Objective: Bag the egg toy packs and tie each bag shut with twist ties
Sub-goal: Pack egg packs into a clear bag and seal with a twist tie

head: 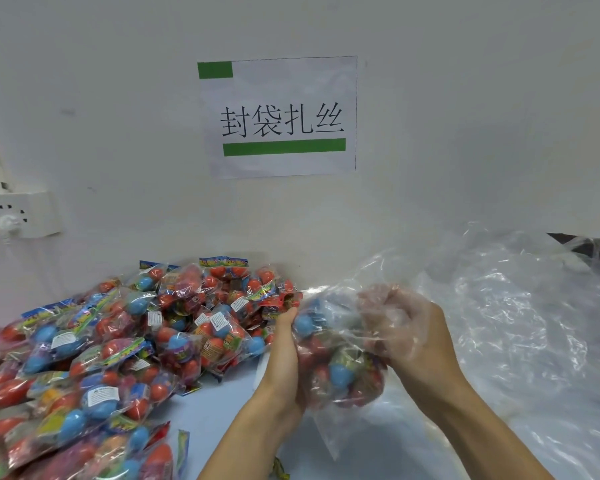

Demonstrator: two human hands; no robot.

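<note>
Wall sign [280, 116] ahead of you reads 封袋扎丝, green bars. Egg toy packs [118, 344] heaped on desk [222, 410] at your left. Clear bag [340, 362] with packs inside gripped between your hands: left hand [284, 351] clasps its side, right hand [406, 327] curled inside bag film.

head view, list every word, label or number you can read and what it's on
"封袋扎丝": black characters on the white paper sign with green bars, stuck to the wall.
White sticker labels on the egg toy packs: print too small and blurred to read.
Colourful header cards on the egg toy packs: lettering blurred, unreadable.
Wall socket: no readable text.
</note>
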